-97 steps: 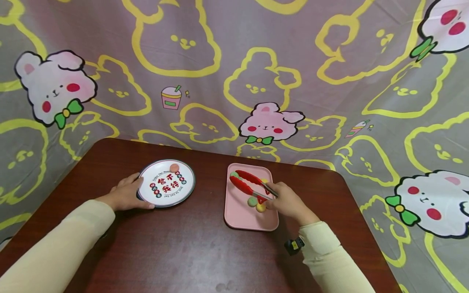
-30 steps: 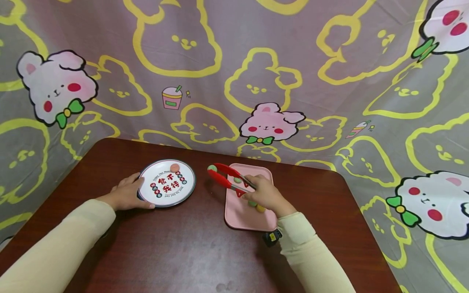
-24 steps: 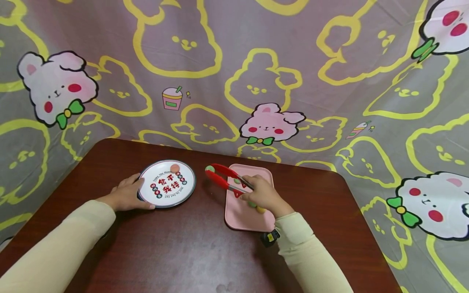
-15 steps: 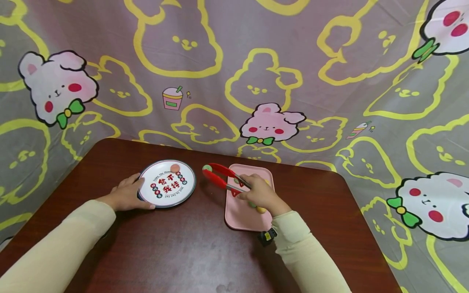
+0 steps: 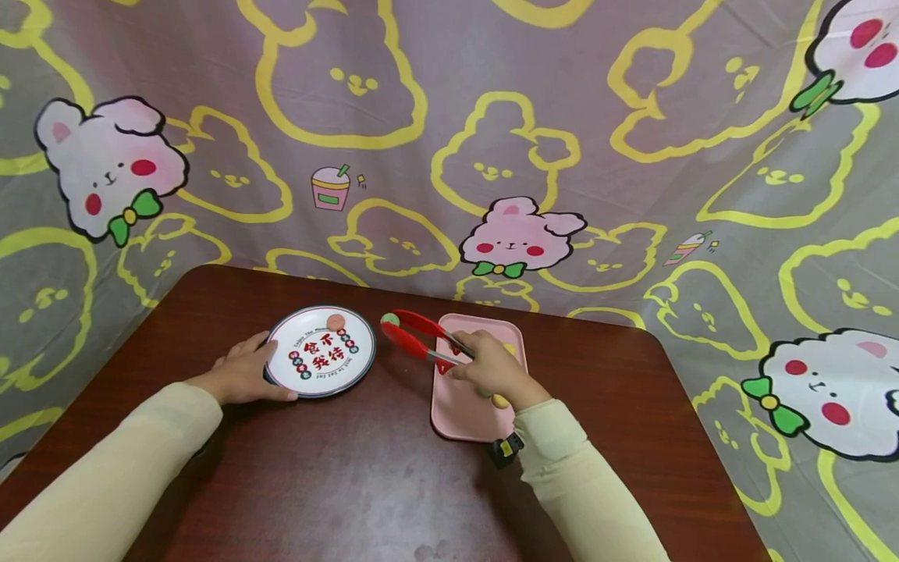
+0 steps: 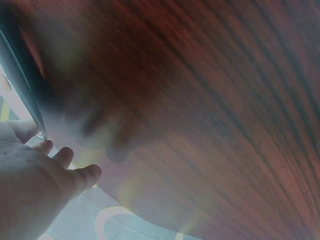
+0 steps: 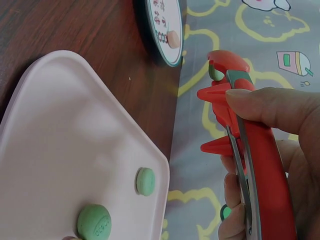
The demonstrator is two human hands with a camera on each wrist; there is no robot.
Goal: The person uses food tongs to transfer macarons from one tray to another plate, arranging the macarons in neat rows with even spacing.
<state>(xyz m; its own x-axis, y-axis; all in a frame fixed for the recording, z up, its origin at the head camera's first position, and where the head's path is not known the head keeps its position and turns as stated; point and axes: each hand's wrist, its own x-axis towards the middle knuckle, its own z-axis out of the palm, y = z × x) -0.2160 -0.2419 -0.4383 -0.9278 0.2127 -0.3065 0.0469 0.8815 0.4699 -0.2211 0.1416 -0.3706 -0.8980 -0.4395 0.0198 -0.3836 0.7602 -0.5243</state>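
My right hand [image 5: 495,371] grips red-tipped metal tongs [image 5: 421,334], whose tips pinch a green macaron [image 5: 390,321]. The macaron hangs above the table, just right of the plate [image 5: 302,367]. In the right wrist view, the tongs [image 7: 267,185] lie between thumb and fingers, with the green macaron [image 7: 216,73] partly hidden in the tips. My left hand [image 5: 242,371] holds the plate's left rim, thumb along the near edge and fingers on the far side. A peach macaron [image 5: 335,321] lies on the plate's upper right. The left wrist view shows the fingers [image 6: 62,157] against the plate's edge.
A pink tray [image 5: 467,417] lies under my right forearm and hand. It bears a yellow macaron [image 5: 500,401] and green macarons [image 7: 145,181], some partly hidden. The brown table [image 5: 337,484] ends at a patterned cloth [image 5: 393,172] behind. A black wrist camera [image 5: 506,450] hangs below my right wrist.
The right hand has carried the tongs and a green macaron leftward from above the tray to beside the plate. The left hand and plate have stayed in place.
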